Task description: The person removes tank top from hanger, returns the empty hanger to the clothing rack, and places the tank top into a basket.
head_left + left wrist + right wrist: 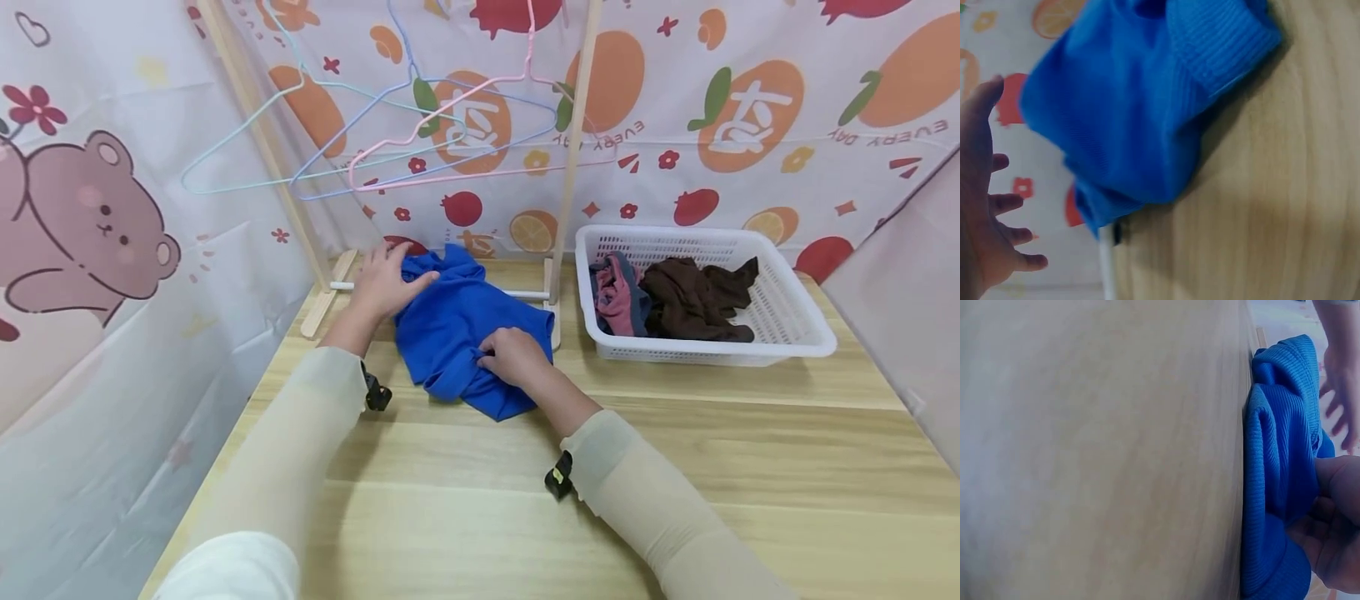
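A crumpled blue garment (457,321) with ribbed parts lies on the wooden table, partly over the foot of a clothes rack. My right hand (513,357) pinches a fold of it near the front right; the right wrist view shows the thumb against the cloth of the garment (1285,425). At its far left edge is my left hand (384,283), fingers spread. In the left wrist view, the left hand (985,212) holds nothing and its fingers are apart from the garment (1122,106).
Behind the garment stands the wooden rack (573,150) with a white lower bar (528,294). Mint (247,125), blue (352,121) and pink (480,177) hangers hang above. A white basket (795,333) at the right holds a brown garment (693,300) and a pink-and-grey garment (618,296).
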